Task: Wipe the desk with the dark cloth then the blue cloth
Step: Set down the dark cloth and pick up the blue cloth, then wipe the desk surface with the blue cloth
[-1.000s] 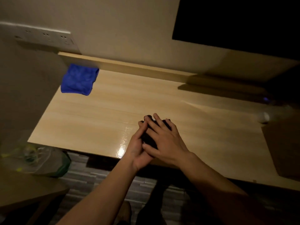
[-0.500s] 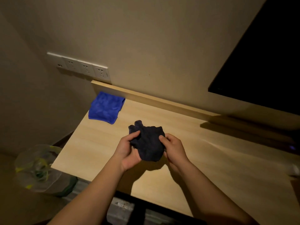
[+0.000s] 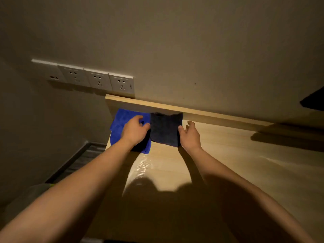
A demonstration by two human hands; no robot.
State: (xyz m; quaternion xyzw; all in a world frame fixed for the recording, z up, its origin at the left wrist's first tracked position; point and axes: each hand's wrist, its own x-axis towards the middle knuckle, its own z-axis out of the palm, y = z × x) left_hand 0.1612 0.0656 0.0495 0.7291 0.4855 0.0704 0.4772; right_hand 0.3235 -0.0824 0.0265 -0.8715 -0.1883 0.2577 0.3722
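The dark cloth (image 3: 165, 128) lies flat at the desk's far left, against the raised back rail. The blue cloth (image 3: 121, 123) lies just left of it at the desk's corner, and their edges meet. My left hand (image 3: 135, 131) rests on the blue cloth with bent fingers, its thumb at the dark cloth's left edge; whether it grips anything is unclear. My right hand (image 3: 190, 134) sits at the dark cloth's right edge, fingers apart and curved, holding nothing.
The light wooden desk (image 3: 228, 169) stretches right and toward me, with my shadow on its near part. A row of wall sockets (image 3: 98, 80) sits above the desk's left corner. A dark screen corner (image 3: 313, 100) shows at the right. Floor lies left of the desk.
Both hands held the crumpled dark cloth above the desk's middle; now it lies spread flat beside the blue cloth at the far left. My right hand has let go.
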